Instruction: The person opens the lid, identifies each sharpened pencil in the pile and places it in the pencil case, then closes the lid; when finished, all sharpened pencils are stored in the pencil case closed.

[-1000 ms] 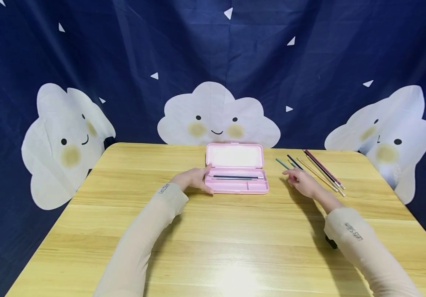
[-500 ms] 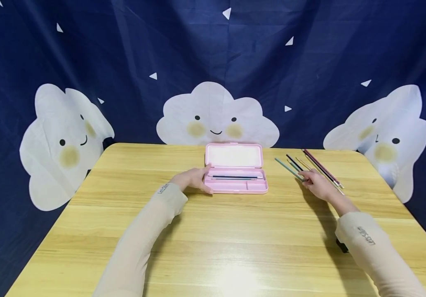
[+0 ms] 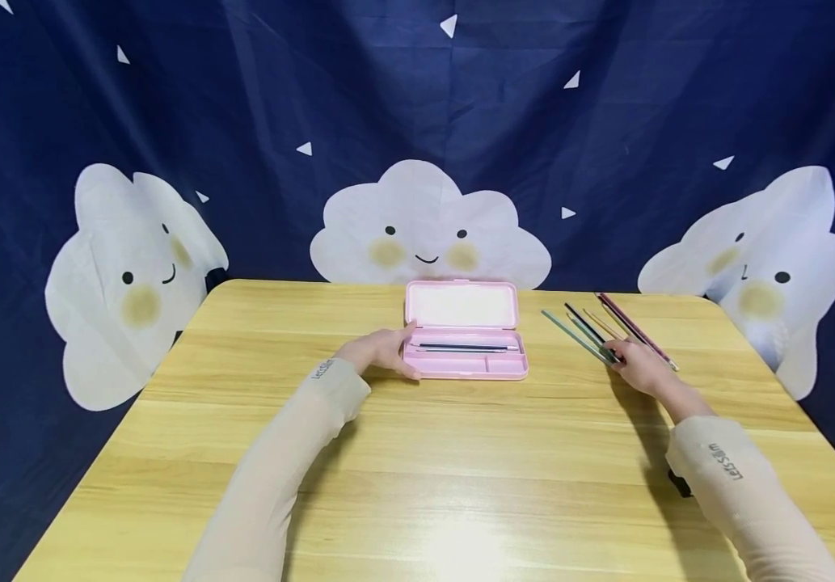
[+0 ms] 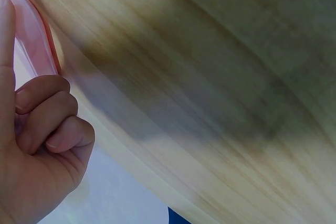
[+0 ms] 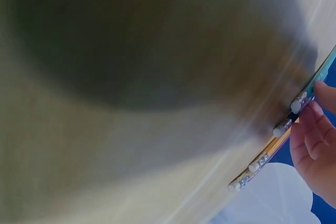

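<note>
Head cam facing fwd/down over table (image 3: 402, 461); wrist cams sitting close to L hand (image 4: 34, 163), R hand (image 5: 317, 156); head/L sharing case (image 3: 449, 364).

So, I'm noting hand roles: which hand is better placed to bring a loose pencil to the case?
Likely the right hand: it is down at the loose pencils, while the left hand holds the left end of the pink case, away from them.
</note>
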Available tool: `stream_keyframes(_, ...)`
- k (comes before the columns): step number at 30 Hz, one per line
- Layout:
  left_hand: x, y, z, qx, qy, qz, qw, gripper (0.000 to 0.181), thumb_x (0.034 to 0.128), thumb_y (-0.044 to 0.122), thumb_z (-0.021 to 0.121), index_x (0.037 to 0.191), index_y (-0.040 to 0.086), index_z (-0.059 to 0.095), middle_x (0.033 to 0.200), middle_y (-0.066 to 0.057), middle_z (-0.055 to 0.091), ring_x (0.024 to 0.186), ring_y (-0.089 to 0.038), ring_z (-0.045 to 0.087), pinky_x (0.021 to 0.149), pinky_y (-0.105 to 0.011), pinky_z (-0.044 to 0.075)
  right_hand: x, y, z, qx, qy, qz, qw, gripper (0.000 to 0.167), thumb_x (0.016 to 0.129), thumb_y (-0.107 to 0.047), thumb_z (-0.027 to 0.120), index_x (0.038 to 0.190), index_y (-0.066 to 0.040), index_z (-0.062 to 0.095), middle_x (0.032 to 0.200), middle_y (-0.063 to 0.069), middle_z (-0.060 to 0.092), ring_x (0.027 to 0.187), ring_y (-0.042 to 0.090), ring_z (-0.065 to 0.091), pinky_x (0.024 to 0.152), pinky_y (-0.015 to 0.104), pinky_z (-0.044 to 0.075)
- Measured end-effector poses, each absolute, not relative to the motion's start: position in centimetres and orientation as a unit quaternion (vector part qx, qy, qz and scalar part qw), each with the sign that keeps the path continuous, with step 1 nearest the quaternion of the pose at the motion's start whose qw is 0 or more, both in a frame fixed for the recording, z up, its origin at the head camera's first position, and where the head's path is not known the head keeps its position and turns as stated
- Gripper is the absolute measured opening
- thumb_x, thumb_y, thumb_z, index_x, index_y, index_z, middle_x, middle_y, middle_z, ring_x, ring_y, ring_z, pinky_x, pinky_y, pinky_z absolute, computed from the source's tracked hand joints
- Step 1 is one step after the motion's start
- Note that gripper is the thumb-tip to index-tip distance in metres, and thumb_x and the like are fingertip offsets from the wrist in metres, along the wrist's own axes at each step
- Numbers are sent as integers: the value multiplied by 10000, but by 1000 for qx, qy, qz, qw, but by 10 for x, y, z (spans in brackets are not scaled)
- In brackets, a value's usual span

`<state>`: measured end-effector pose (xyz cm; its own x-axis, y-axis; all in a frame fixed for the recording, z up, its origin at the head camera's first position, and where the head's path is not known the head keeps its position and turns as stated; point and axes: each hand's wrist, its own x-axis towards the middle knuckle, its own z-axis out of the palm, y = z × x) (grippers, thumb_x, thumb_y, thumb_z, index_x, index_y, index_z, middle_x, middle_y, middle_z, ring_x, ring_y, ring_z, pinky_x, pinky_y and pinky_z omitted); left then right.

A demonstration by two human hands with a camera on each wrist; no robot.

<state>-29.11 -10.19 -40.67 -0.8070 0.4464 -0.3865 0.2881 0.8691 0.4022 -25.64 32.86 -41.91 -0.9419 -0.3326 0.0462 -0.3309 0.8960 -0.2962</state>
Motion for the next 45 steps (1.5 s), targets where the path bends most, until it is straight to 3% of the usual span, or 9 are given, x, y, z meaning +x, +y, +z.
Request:
stream_keyframes(12,-291,-100,-407,193,934,173,247,1102,717,490,722,1476,122,13,1464,-200,249,1333,-280,279,1098,-365,227,-259,327,-419,-159,976,-150,9,316,738,79,598,1048,113,548,730,131,536,688,275,507,589,401,433)
stream_keyframes(25,-292,-100,-405,196,934,167,248,1096,722,475,724,1475,115,14,1455,-209,263,1325,-287,291,1094,-364,235,-261,323,-413,-165,975,-144,40,300,713,91,590,1004,128,525,719,167,581,695,299,543,613,413,451)
stream_keyframes(35,-291,-100,-405,195,935,161,247,1098,720,485,721,1474,116,14,1458,-203,259,1327,-297,286,1096,-369,228,-261,320,-412,-152,976,-142,60,279,758,64,596,1014,130,506,729,144,571,693,275,540,623,402,447)
stream_keyframes(45,-291,-100,-405,196,937,159,242,1094,718,479,726,1475,110,28,1448,-212,279,1315,-304,307,1089,-377,244,-257,323,-411,-156,966,-204,41,251,787,83,558,1024,131,491,636,100,535,469,142,479,469,291,411)
